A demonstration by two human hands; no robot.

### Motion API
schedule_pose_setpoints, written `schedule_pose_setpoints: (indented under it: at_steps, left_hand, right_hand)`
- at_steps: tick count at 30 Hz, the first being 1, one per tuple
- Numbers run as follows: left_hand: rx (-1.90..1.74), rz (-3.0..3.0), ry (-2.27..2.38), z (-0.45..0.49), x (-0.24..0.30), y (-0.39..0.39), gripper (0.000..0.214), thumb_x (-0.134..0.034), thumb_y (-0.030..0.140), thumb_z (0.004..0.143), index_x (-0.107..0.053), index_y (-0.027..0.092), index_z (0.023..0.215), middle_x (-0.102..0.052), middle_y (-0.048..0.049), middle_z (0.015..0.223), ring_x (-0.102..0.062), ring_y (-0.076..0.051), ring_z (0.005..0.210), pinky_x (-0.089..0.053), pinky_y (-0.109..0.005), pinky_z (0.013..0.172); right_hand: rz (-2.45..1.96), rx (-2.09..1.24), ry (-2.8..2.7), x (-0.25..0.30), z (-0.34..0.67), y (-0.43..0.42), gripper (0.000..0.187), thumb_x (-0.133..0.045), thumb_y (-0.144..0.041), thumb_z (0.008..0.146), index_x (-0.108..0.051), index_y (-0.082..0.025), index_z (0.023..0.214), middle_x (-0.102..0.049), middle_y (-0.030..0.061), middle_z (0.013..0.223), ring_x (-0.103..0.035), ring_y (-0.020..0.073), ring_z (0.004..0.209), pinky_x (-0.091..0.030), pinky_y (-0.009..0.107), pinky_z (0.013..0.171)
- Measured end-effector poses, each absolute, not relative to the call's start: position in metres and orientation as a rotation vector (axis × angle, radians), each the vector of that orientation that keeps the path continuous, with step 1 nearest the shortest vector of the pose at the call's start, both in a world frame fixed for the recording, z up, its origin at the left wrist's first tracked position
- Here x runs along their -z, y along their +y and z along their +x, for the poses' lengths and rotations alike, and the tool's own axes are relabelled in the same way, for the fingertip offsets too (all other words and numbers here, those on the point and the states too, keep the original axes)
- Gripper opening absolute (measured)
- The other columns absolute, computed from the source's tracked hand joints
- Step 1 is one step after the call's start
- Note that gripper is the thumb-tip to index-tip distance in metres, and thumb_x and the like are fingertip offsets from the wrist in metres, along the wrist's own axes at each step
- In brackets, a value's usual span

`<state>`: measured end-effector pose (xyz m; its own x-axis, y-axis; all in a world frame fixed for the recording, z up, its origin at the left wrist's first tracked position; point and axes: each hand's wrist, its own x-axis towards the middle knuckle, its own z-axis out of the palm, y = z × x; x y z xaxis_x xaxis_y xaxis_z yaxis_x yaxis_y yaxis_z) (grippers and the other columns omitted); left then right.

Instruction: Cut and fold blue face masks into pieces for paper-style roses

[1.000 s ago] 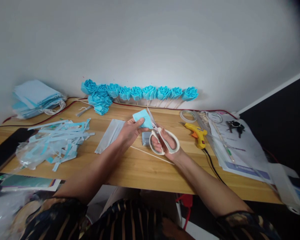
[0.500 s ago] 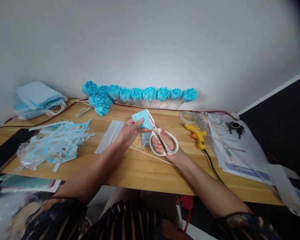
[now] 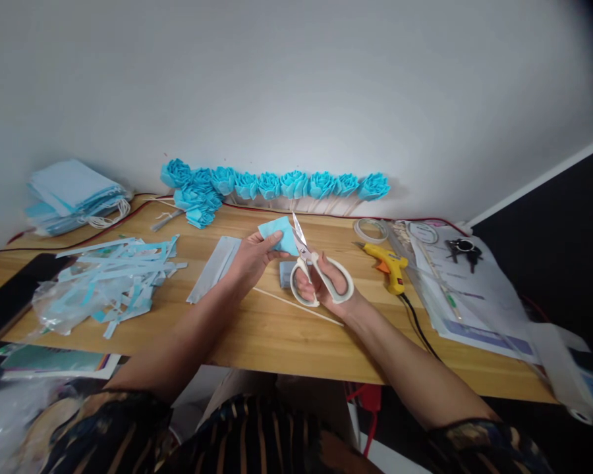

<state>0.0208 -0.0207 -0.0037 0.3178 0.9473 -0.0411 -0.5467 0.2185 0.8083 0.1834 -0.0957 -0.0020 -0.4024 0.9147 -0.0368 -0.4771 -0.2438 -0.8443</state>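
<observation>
My left hand (image 3: 257, 253) pinches a small light-blue square of mask fabric (image 3: 285, 240) above the table. My right hand (image 3: 332, 280) has its fingers through the white handles of a pair of scissors (image 3: 302, 249). Their blades point away from me and lie along the square's right edge, somewhat parted. Below the hands sits a small grey-blue folded stack (image 3: 285, 274), partly hidden by the scissors. A thin wooden stick (image 3: 296, 305) lies on the table under my wrists. Left of my left hand is a flat, pleated blue mask piece (image 3: 215, 268).
Blue fabric flowers (image 3: 294, 184) on sticks line the wall. At left are a mask stack (image 3: 76, 194), cut strips (image 3: 123, 280) and a black phone (image 3: 17, 296). At right lie a tape roll (image 3: 370, 230), a yellow glue gun (image 3: 388, 263), papers (image 3: 474, 289) and keys (image 3: 464, 250).
The scissor handles have spread wider and the blades have parted more at the square's edge. My left hand and the square have shifted very slightly left.
</observation>
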Motion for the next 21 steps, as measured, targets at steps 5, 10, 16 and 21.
schedule_pose_setpoints:
  at_steps: [5,10,16,21]
  left_hand:
    - [-1.136,0.853,0.635,0.0223,0.0041,-0.0222,0.031,-0.09,0.033,0.061,-0.076,0.011,0.079,-0.076,-0.0061,0.077,-0.069,-0.016,0.067,-0.057,-0.026,0.061]
    - [-1.086,1.001,0.676,0.0258,0.0064,-0.0278,0.034,-0.089,0.037,0.061,-0.077,0.011,0.079,-0.075,-0.0056,0.077,-0.068,-0.015,0.067,-0.057,-0.026,0.062]
    - [-1.042,0.916,0.624,0.0274,0.0079,-0.0283,0.038,-0.09,0.041,0.059,-0.075,0.012,0.079,-0.075,-0.0052,0.076,-0.066,-0.014,0.066,-0.056,-0.025,0.062]
    - [-1.024,0.921,0.6,0.0264,0.0087,-0.0279,0.036,-0.089,0.04,0.061,-0.075,0.013,0.078,-0.075,-0.0052,0.076,-0.065,-0.013,0.064,-0.056,-0.025,0.062]
  right_hand:
    - [-0.689,-1.818,-0.993,0.0013,0.1836,-0.0954,0.047,-0.064,-0.063,0.084,-0.054,-0.021,0.104,-0.055,-0.0035,0.065,-0.044,0.0098,0.047,-0.036,0.023,0.045]
    - [-0.671,-1.792,-0.989,0.0,0.1844,-0.094,0.048,-0.067,-0.063,0.081,-0.055,-0.02,0.1,-0.056,-0.0031,0.065,-0.045,0.01,0.047,-0.037,0.023,0.044]
    - [-0.658,-1.772,-0.931,0.0026,0.1838,-0.0919,0.048,-0.068,-0.066,0.079,-0.057,-0.02,0.084,-0.054,-0.0007,0.068,-0.045,0.0107,0.054,-0.04,0.023,0.046]
    - [-0.628,-1.767,-0.898,0.0027,0.1814,-0.0938,0.045,-0.068,-0.064,0.08,-0.059,-0.021,0.086,-0.053,-0.0014,0.067,-0.043,0.0112,0.055,-0.04,0.023,0.047]
